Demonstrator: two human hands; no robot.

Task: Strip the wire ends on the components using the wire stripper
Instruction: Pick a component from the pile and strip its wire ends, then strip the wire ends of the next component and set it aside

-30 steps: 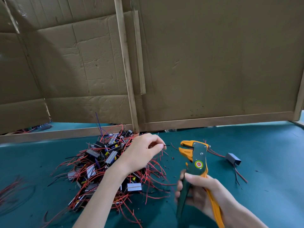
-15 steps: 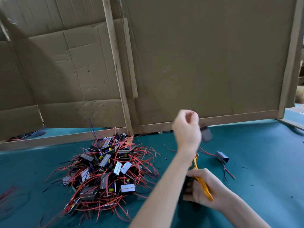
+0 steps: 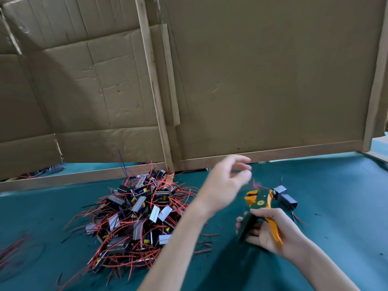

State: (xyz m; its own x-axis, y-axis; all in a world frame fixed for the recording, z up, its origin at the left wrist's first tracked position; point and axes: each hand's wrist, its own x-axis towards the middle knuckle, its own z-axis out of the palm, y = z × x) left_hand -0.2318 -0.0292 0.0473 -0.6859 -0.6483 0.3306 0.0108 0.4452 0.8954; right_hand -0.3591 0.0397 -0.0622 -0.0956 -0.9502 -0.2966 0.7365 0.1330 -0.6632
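Note:
A heap of small grey box components with red wires (image 3: 136, 215) lies on the green table (image 3: 336, 238) at centre left. My right hand (image 3: 270, 234) grips the handles of the orange and green wire stripper (image 3: 260, 206), jaws pointing away from me. Just beyond the jaws lie two grey components (image 3: 285, 195) with red and dark leads. My left hand (image 3: 226, 181) hovers blurred above the table between the heap and the stripper, fingers loosely spread and holding nothing.
A cardboard wall with wooden battens (image 3: 159, 101) closes off the back of the table. Cut red and black wire scraps (image 3: 205, 242) lie near my left forearm. A loose tangle of red wire (image 3: 16, 250) sits at the left edge.
My left hand carried a component from the heap over to the right, let it go beside the one lying there, and now hangs open. The stripper stayed in my right hand.

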